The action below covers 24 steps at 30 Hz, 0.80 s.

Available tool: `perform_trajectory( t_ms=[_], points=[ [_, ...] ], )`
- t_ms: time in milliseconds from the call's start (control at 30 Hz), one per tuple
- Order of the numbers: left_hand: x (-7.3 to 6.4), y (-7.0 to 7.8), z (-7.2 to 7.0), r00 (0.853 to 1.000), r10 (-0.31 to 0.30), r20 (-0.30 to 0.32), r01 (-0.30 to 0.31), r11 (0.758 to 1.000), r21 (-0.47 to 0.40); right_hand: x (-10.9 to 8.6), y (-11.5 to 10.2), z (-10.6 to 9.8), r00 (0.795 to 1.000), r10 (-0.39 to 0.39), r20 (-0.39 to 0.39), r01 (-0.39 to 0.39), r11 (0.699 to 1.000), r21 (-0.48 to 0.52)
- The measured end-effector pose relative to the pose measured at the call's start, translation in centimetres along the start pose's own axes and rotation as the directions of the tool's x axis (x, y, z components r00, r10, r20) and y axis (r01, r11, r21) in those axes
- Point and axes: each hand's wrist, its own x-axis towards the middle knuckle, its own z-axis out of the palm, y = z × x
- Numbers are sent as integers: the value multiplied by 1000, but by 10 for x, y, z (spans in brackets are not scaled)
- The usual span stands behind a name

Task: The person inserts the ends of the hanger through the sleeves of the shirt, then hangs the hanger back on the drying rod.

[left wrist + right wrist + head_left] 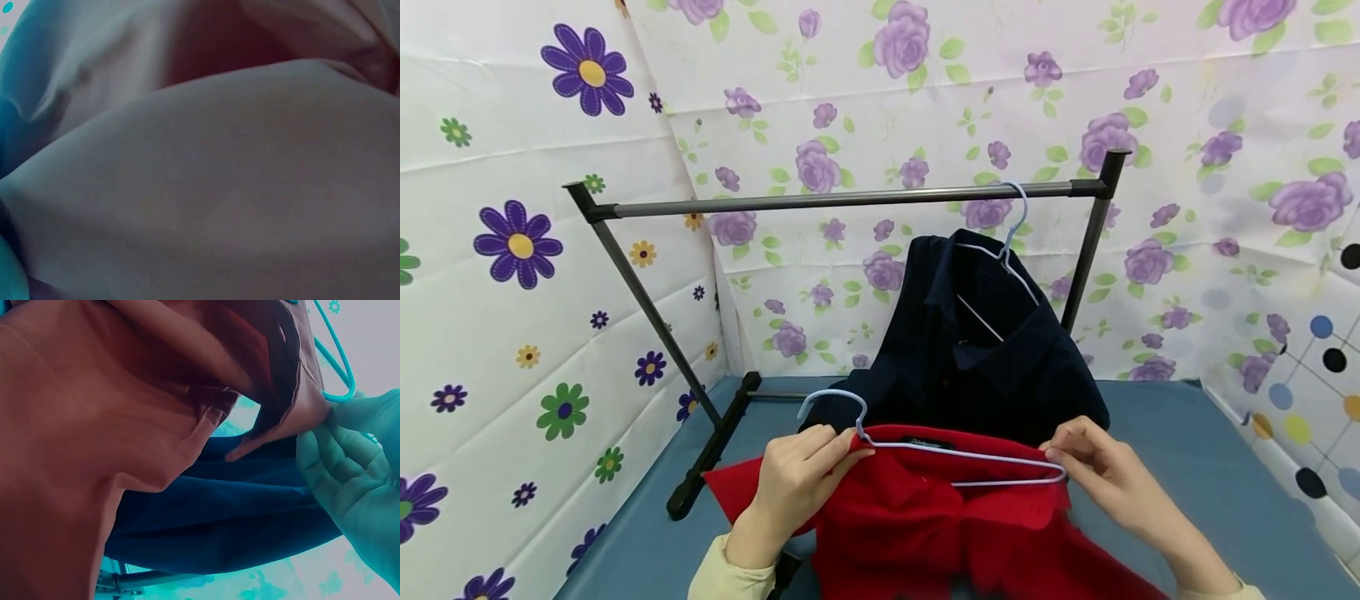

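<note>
A red collared shirt [895,525] is held up in front of the rack, its collar spread by both hands. My left hand [801,479] pinches the collar's left part together with a light-blue hanger [1000,457] below its hook. The hanger's right end pokes out above the collar, its left part hidden. My right hand [1108,479] pinches the collar edge beside that end; in the right wrist view, thumb and fingers of this hand [369,475] grip the cloth near the hanger loop [352,387]. Pale-looking cloth [206,169] fills the left wrist view, hiding the hand.
Behind the red shirt, a dark navy shirt [940,367] hangs on another light-blue hanger [1017,217] near the right end of the black rack's bar [820,201]. The rack stands on a blue-grey surface [1195,450], with flower-patterned sheets [970,83] around it.
</note>
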Motion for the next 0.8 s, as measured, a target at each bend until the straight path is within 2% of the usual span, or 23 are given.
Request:
perform_trajectory(
  t_ms=[133, 233, 300, 500, 700, 800],
  points=[
    [1, 2, -4, 1000, -3, 25, 4, 999, -40, 4, 0, -1, 999, 35, -15, -35, 999, 33],
    [1, 4, -6, 1000, -16, 26, 18, 998, -68, 5, 1, -2, 998, 65, -11, -64, 992, 106],
    [2, 4, -7, 1000, -19, 6, 20, 996, -84, 7, 1, -4, 998, 70, -1, -69, 983, 169],
    [4, 4, -6, 999, -10, -45, 6, 996, -94, 12, 0, -8, 999, -11, 44, -2, 955, 298],
    [7, 3, -12, 999, 38, -36, -40, 998, -55, 13, -1, -10, 999, -3, 49, -14, 944, 329],
    [10, 2, -17, 999, 46, 2, -45, 997, -59, 13, -2, -10, 999, 30, 38, -41, 944, 329]
  ],
)
